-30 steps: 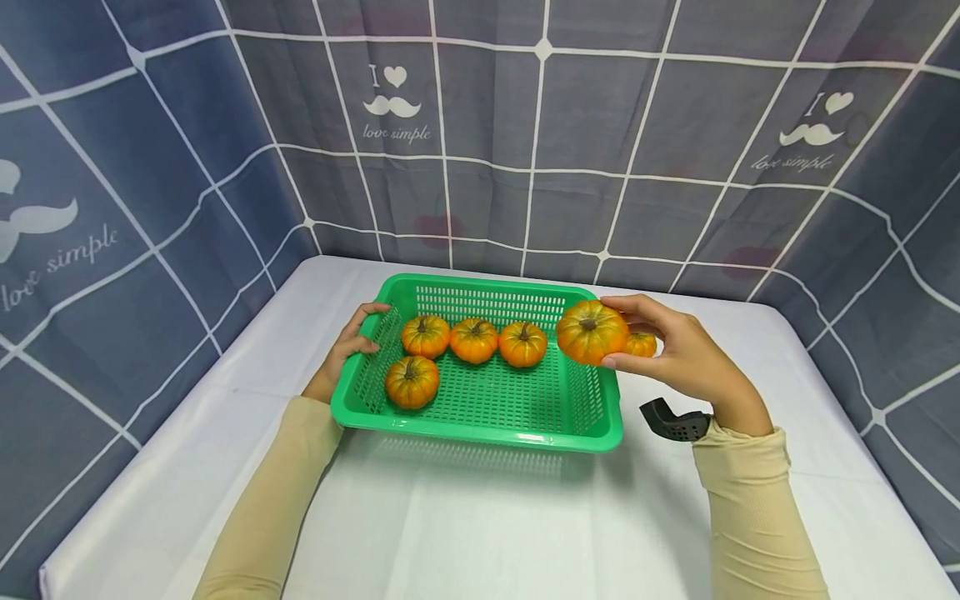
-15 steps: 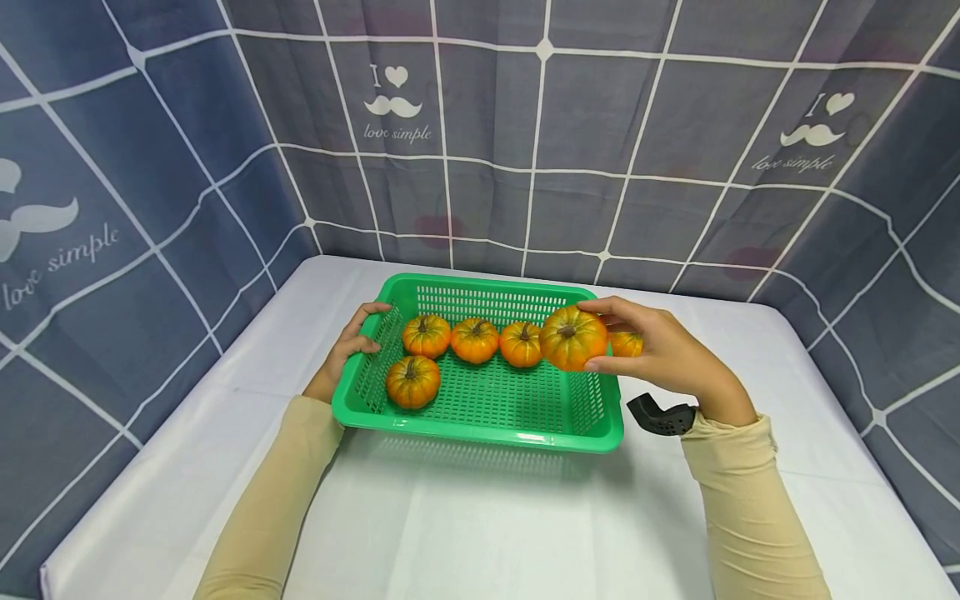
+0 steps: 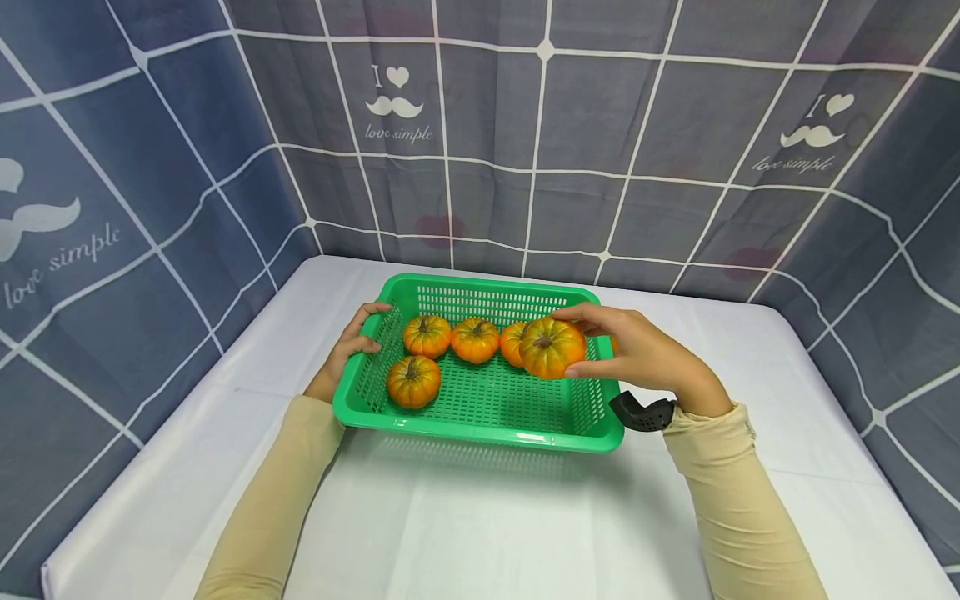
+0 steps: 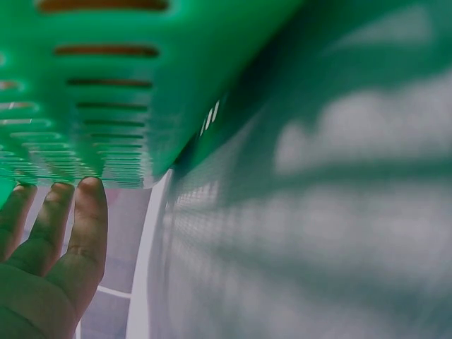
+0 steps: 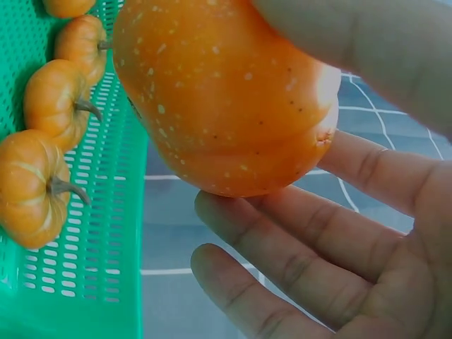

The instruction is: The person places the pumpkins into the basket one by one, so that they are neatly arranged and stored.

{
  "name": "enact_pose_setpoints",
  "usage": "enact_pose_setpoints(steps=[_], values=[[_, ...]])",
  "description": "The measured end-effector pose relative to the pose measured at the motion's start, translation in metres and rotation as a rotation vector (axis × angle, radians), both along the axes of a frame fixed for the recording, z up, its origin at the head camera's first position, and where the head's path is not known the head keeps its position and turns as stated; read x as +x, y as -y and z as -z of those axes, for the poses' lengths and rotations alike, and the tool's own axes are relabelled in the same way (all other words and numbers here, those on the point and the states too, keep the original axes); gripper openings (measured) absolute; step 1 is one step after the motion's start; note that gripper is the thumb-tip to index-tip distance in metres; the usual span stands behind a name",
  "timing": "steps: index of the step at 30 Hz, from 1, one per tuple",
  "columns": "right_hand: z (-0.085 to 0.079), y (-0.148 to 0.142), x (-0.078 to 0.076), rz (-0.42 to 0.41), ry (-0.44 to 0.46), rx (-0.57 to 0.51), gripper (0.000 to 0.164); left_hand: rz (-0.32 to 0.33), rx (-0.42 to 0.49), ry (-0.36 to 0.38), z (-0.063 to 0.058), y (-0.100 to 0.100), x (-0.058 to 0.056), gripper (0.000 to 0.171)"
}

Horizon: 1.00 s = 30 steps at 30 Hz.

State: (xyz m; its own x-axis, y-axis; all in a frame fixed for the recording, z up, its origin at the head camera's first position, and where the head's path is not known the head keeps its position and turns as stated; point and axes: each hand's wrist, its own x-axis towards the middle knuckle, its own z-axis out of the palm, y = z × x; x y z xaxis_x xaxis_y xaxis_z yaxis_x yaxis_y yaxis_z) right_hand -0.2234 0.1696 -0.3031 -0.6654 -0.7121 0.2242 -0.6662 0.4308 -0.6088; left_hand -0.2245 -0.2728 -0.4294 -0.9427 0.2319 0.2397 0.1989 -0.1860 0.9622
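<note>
A green plastic basket (image 3: pixel 480 437) with slotted walls sits on the white-covered table. My left hand (image 3: pixel 348 350) grips its left end by the rim; in the left wrist view, the fingers (image 4: pixel 88 233) reach up against the slotted wall. Several small orange pumpkins lie in the basket: three in a row, among them the middle pumpkin (image 3: pixel 475 341), and a nearer pumpkin (image 3: pixel 413 382) at the left. My right hand (image 3: pixel 637 350) holds another pumpkin (image 5: pixel 226 99) between thumb and fingers over the basket's right half. In the head view that held pumpkin overlaps the row's rightmost pumpkin (image 3: pixel 512 343).
A sliver of one more pumpkin (image 3: pixel 615 344) shows behind the right hand, past the basket's right end. Grey checked curtains (image 3: pixel 487 108) enclose the back and sides of the table (image 3: pixel 480 525). A black wrist camera (image 3: pixel 641 412) sits on the right wrist.
The right hand has carried its pumpkin leftward and slightly nearer, from the basket's right rim to over its inside. The left hand and the basket have stayed in place.
</note>
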Motion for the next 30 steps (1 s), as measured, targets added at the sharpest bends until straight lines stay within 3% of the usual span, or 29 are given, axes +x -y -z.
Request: enact_pose_setpoints(steps=[6, 13, 30], values=[[0.003, 0.009, -0.004, -0.018, 0.028, 0.030, 0.064, 0.004, 0.005, -0.008, 0.001, 0.001, -0.001, 0.063], [0.008, 0.017, -0.011, -0.066, 0.069, 0.043, 0.062, 0.043, 0.034, -0.080, 0.006, 0.002, -0.003, 0.064], [0.018, 0.040, -0.027, -0.170, 0.184, 0.098, 0.063, 0.023, 0.028, -0.056, 0.005, 0.001, -0.002, 0.065]])
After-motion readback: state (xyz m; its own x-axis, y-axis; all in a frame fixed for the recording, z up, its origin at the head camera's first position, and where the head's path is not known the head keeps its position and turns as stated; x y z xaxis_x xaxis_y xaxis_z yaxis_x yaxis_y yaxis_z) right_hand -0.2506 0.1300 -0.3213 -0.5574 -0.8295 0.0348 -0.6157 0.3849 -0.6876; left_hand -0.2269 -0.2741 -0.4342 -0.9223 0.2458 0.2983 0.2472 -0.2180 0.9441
